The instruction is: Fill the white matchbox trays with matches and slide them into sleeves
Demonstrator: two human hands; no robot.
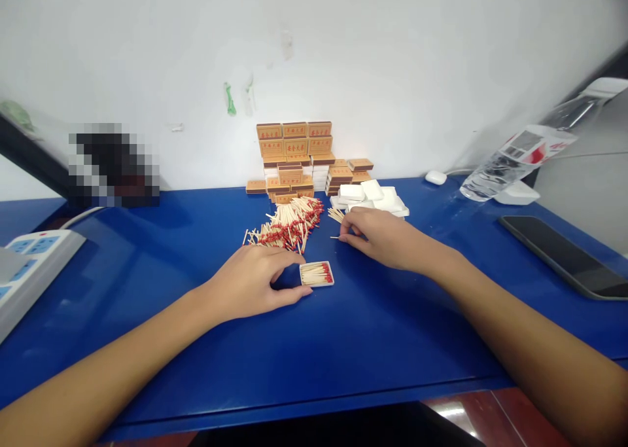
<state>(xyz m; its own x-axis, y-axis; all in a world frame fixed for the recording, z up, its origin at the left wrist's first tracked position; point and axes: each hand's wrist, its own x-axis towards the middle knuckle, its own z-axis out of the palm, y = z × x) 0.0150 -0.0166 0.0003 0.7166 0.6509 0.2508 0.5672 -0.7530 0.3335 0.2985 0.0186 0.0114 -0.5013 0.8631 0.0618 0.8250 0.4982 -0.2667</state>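
A small white matchbox tray (316,283) with red-tipped matches (314,274) in it lies on the blue tabletop. Thumb and index finger of my left hand (260,280) grip the tray at its left corners. To the right and farther back, my right hand (380,236) pinches a match (334,237), its light stick pointing left just above or on the table. Behind my left hand spreads a big heap of loose matches (289,224). A few more sticks (335,215) lie beyond my right fingers, by a pile of white empty trays (375,198).
Stacked orange matchboxes (295,147) stand against the wall (392,61). A tilted water bottle (530,149), a white earphone case (436,177) and a phone (564,254) are on the right. A white power strip (53,264) sits at the left edge.
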